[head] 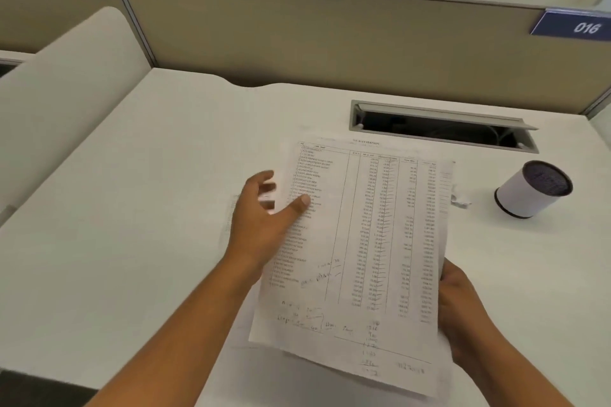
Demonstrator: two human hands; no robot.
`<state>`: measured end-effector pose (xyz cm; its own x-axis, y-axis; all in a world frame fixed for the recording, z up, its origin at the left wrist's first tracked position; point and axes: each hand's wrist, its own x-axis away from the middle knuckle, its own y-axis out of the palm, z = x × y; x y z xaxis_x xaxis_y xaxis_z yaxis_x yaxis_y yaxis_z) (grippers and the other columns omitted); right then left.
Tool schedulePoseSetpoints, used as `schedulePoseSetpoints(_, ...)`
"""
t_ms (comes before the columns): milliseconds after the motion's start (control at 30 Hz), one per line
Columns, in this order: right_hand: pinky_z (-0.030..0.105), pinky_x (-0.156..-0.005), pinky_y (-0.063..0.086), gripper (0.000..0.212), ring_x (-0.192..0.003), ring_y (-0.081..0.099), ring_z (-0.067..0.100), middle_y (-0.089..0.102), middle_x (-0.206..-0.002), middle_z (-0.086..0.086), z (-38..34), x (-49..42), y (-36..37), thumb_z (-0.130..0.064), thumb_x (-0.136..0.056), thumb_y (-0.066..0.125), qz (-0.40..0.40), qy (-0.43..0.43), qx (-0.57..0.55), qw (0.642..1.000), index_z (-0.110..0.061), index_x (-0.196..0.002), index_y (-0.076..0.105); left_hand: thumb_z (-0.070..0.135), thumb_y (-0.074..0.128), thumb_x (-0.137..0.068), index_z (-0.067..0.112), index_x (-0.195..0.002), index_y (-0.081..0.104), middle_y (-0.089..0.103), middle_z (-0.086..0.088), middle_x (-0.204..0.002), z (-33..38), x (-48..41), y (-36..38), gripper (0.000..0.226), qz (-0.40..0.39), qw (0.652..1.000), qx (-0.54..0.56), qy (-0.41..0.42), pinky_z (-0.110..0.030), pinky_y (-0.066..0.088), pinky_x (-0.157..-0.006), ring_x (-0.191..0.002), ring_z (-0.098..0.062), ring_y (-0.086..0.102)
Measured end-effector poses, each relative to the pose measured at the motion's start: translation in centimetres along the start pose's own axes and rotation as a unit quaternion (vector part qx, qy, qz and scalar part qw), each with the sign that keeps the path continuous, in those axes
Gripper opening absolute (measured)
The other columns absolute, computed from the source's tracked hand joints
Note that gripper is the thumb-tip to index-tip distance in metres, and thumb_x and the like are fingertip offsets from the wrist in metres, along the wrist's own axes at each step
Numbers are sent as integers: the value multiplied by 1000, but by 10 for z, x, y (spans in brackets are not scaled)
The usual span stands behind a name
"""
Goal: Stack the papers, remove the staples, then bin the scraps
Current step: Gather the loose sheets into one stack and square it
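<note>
A printed sheet of paper (360, 241) with a table of figures and handwritten notes is held slightly above the white desk (148, 192). My right hand (459, 311) grips its right edge, fingers curled behind the sheet. At the sheet's left edge is my left hand (264, 218), its thumb lying on the print and its fingers blurred near the edge. More paper (238, 324) lies underneath on the desk. A small white bin (529, 190) with a dark inside stands at the right, with a crumpled scrap (461, 200) beside it.
An open cable hatch (443, 127) is set into the desk behind the papers. Beige partitions (297, 33) with labels 015 and 016 close off the back. A pale padded divider (66, 92) borders the left side.
</note>
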<state>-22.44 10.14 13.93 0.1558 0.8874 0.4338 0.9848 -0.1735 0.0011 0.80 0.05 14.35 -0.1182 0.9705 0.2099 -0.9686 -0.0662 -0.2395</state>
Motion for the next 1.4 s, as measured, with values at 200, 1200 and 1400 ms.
schedulePoseSetpoints(200,48,-79,56,61,-92,74,30,77,-102,8,7,-3,-12,-66,-86,34,4,48,-111,993,-24,-110,71,24,69,-91,24,-108,71,78,5,-103,-9,12,10,17,-109,989,84,-47,-47,61,-84,-91,-18,76)
schedulePoseSetpoints(1200,36,-61,61,16,-79,73,28,79,-83,1,57,-25,-39,-9,-95,55,135,82,-101,982,-9,-106,67,65,76,-67,8,-156,1,10,-13,-166,-121,-11,-7,129,9,901,-425,-94,-41,23,-120,-153,-27,9)
schedulePoseSetpoints(1400,46,-85,54,19,-93,66,27,75,-93,1,69,-41,-22,-6,-97,50,114,116,-131,978,-12,-109,64,57,78,-72,12,-149,28,46,-7,-146,-119,-7,-16,103,41,894,-442,-55,-39,41,-103,-133,-27,44)
